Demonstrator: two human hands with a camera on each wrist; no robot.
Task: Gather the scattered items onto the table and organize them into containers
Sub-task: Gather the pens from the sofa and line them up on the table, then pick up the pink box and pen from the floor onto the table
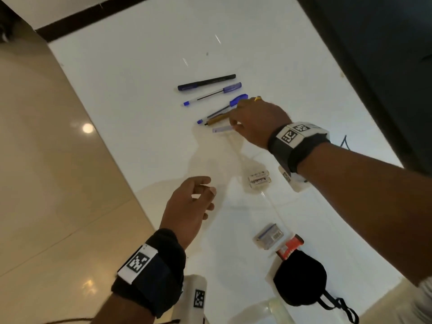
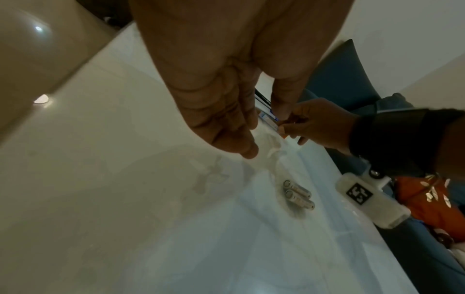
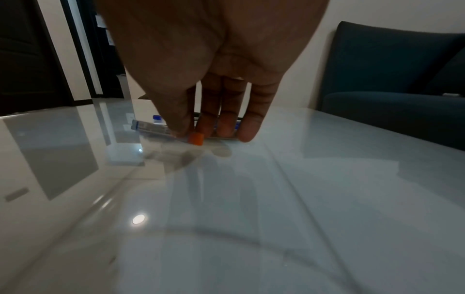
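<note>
- Glossy beige tiled floor, on which a ceiling light is reflected.
- Dark skirting board is seen along a pale wall.
- Dark blue sofa is set beside the white table.
- Dark doorway at left.

I counted five slim plastic pens in a row on the white table, two small white cylindrical batteries, one clear plastic box, one red-and-black packet and one black cloth pouch.
</note>
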